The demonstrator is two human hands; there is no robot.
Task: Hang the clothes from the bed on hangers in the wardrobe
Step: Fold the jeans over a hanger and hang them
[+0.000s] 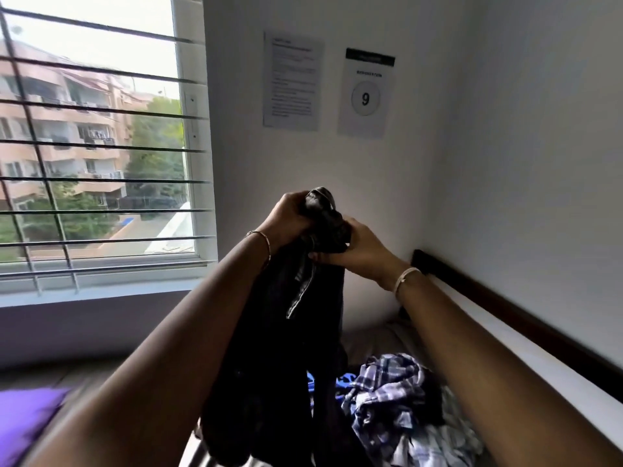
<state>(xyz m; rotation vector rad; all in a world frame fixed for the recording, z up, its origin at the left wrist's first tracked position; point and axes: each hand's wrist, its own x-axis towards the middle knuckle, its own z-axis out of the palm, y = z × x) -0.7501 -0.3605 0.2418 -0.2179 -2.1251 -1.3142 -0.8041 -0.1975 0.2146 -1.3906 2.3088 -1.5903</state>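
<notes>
Both the left hand [291, 215] and right hand [359, 246] clench the bunched top of a black garment [286, 348], which hangs below their fingers over the checked shirt [387, 382].

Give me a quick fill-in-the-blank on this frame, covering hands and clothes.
The left hand and right hand both grip a ____ garment.
The wall sign shows the number ____.
The checked shirt lies crumpled to the garment's ____.
The window is on the person's ____ side.
Missing words: black; 9; right; left.
</notes>
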